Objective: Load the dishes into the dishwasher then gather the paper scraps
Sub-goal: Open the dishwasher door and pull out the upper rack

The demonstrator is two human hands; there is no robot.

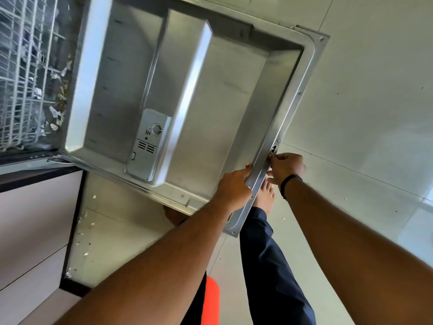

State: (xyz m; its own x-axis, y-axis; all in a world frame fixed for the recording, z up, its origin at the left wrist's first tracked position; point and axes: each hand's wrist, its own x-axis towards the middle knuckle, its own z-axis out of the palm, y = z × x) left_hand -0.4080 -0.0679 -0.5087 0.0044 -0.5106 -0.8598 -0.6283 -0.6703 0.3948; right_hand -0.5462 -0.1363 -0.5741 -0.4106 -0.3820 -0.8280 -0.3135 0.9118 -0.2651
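Okay, head view: both hands at the top edge of the open dishwasher door (187,95), left hand (234,184) w/ fingers curled over the inner rim, right hand (285,167) pinching the edge near the latch, so each grip is clamped on the door itself. Rack (21,73) sits inside the tub at far left; can't tell what dishes it holds, so loading looks at or near done, imo. Paper scraps (86,238) lie scattered on the floor (351,113) below the door and by the rack, not yet gathered, so that half's left.
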